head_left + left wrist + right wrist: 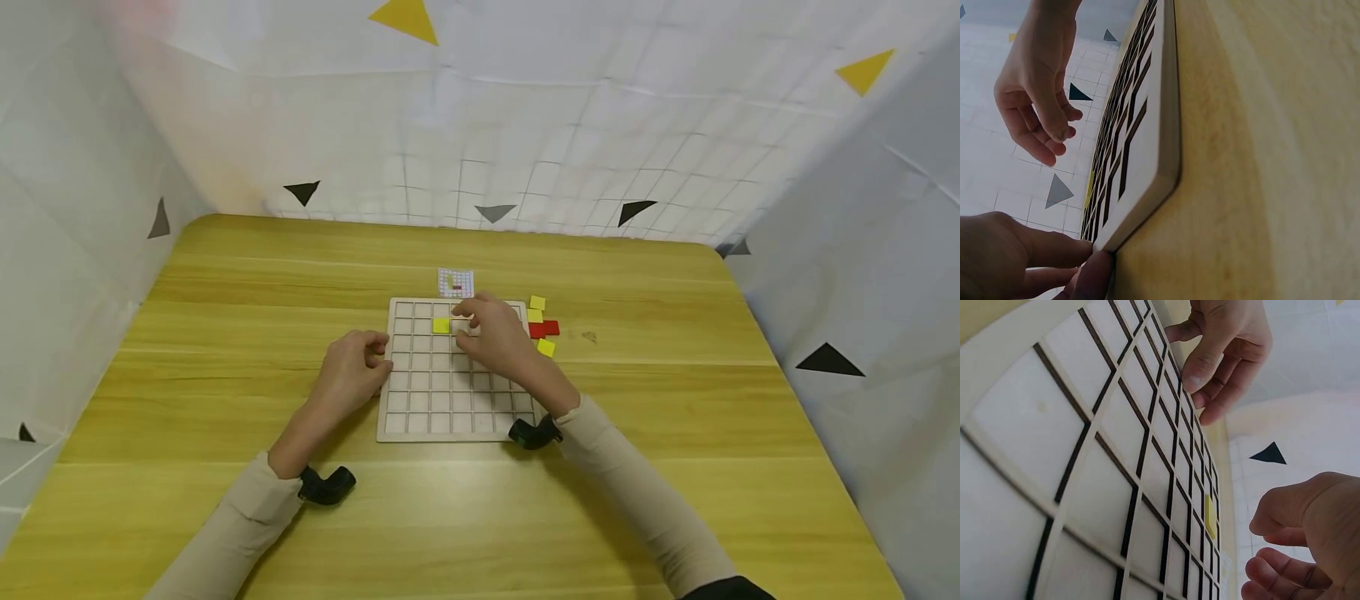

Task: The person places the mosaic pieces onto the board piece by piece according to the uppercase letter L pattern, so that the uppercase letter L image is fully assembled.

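Observation:
A pale wooden grid board (419, 401) lies flat on the table. One yellow square tile (441, 326) sits in a cell of its upper rows; the right wrist view shows this yellow tile (1210, 516) slightly proud of the grid. At the board's left edge my left hand (348, 367) pinches the rim between thumb and fingers, as the left wrist view (1029, 259) also shows. My right hand (497, 335) hovers over the upper part of the board, just right of the tile. Its fingers are loosely bent, with nothing seen between them.
Beside the board's right edge lie loose yellow tiles (546, 347) and red tiles (551, 328). A small printed pattern card (456, 284) rests behind the board's far edge. White cloth walls (525, 108) with triangle markers stand around the wooden table (225, 333).

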`<act>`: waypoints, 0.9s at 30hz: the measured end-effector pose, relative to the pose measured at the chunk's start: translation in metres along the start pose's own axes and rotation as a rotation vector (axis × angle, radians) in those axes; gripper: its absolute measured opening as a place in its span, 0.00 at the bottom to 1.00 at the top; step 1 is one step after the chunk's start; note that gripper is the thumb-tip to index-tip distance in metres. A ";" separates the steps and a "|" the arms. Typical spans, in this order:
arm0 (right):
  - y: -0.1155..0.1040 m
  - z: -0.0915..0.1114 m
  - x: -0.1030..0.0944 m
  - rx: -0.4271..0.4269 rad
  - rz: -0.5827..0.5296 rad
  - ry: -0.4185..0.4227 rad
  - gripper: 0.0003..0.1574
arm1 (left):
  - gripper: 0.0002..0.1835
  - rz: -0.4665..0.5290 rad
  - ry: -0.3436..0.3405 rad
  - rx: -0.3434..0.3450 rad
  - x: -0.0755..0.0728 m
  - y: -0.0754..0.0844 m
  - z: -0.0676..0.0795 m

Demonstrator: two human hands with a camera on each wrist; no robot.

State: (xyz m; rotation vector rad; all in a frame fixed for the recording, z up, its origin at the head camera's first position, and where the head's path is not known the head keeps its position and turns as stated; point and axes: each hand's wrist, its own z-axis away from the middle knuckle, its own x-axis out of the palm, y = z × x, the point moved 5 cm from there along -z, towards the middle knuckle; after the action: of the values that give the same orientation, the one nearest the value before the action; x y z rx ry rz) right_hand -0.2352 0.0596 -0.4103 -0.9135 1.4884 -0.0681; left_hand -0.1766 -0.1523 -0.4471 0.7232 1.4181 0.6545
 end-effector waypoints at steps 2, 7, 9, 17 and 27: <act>0.002 0.003 -0.003 0.000 0.010 0.006 0.17 | 0.21 -0.002 0.002 0.002 0.000 0.000 0.000; 0.004 0.014 -0.009 -0.007 0.013 0.018 0.17 | 0.22 0.010 -0.006 -0.017 -0.001 -0.001 -0.001; 0.005 0.018 -0.010 -0.008 0.010 0.019 0.17 | 0.22 0.010 -0.008 -0.027 -0.001 -0.001 -0.001; 0.009 0.037 -0.010 -0.030 0.017 0.031 0.15 | 0.22 0.007 -0.004 -0.019 0.001 -0.001 -0.001; 0.018 0.060 -0.011 -0.031 0.040 0.064 0.14 | 0.21 0.012 -0.002 -0.018 0.000 0.000 0.000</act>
State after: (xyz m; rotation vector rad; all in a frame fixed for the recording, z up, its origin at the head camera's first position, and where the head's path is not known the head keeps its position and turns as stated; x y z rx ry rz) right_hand -0.1940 0.1065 -0.4213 -0.9136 1.5703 -0.0459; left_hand -0.1763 -0.1521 -0.4476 0.7184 1.4049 0.6751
